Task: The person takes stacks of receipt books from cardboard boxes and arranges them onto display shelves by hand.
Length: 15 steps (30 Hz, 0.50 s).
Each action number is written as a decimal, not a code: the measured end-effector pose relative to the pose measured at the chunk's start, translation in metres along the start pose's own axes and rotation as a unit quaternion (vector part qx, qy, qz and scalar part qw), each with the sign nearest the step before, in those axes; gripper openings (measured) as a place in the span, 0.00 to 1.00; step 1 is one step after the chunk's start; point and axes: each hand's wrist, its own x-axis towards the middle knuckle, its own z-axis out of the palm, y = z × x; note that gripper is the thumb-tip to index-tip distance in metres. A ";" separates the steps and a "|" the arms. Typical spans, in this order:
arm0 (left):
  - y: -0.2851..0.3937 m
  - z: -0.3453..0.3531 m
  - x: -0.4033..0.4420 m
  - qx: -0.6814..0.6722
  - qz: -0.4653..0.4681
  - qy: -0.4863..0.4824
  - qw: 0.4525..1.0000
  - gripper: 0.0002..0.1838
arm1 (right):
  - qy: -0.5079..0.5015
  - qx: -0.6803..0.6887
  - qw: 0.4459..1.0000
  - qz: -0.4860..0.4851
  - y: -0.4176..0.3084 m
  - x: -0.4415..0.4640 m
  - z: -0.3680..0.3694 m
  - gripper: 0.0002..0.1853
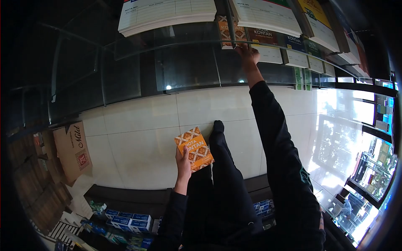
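My left hand [183, 165] is closed around an orange patterned receipt book [195, 148], its cover reading "NOTA KONTAN", held low over the floor with the thumb on top. My right arm stretches forward to the glass display case. There my right hand [248, 57] has curled fingers at the edge of a glass pane [188, 47]. Just beside those fingers stands a stack of orange receipt books [226, 43]. What the fingertips grip, if anything, is hidden. To their right is a stack of brown-covered receipt books [268, 39].
Stacks of larger receipt pads [167, 16] lie on the upper shelf. Blue-covered books [295, 44] stand farther right in the case. A cardboard box [73, 150] sits on the tiled floor [134, 154] to the left. Behind me a dark shelf holds blue-and-white boxes [140, 222].
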 end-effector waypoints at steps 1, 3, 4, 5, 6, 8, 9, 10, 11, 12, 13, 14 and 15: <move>-0.002 0.000 0.000 -0.004 -0.004 0.004 1.000 0.29 | -0.004 -0.004 1.000 0.006 -0.001 -0.001 -0.001 0.12; -0.004 0.000 -0.001 -0.018 -0.017 0.006 1.000 0.30 | 0.003 -0.011 1.000 0.022 -0.002 -0.002 -0.001 0.12; -0.004 0.001 0.000 -0.025 -0.023 0.008 0.999 0.30 | 0.012 -0.014 0.999 0.032 -0.003 -0.001 0.000 0.12; -0.004 0.001 0.000 -0.019 -0.023 0.015 0.999 0.29 | 0.021 -0.016 0.999 0.044 -0.003 -0.001 0.001 0.12; -0.002 0.002 -0.001 -0.013 -0.024 0.024 0.999 0.28 | 0.023 -0.011 0.999 0.035 0.000 0.002 -0.001 0.12; 0.001 0.002 -0.001 -0.020 -0.034 0.038 0.999 0.27 | 0.025 0.000 1.000 0.019 0.006 0.004 -0.002 0.13; 0.001 0.000 0.001 -0.034 -0.044 0.043 0.997 0.26 | 0.025 -0.049 0.998 0.028 0.004 0.001 -0.001 0.13; 0.000 -0.001 0.001 -0.048 -0.056 0.048 0.996 0.26 | 0.025 -0.098 0.994 0.037 0.000 -0.003 -0.003 0.14; -0.001 -0.001 0.002 -0.071 -0.063 0.046 0.994 0.25 | 0.026 -0.147 0.988 0.045 -0.004 -0.009 -0.006 0.16; 0.002 0.002 0.005 -0.094 -0.070 0.043 0.992 0.25 | -0.012 -0.179 0.983 0.047 -0.001 -0.023 -0.015 0.17; 0.007 0.006 0.009 -0.119 -0.076 0.040 0.989 0.24 | -0.050 -0.211 0.975 0.049 0.001 -0.044 -0.025 0.19; 0.012 0.012 0.013 -0.133 -0.066 0.025 0.989 0.25 | -0.161 -0.290 0.943 0.030 -0.003 -0.072 -0.034 0.19; 0.019 0.020 0.018 -0.148 -0.056 0.010 0.987 0.25 | -0.270 -0.364 0.891 0.011 -0.009 -0.107 -0.045 0.19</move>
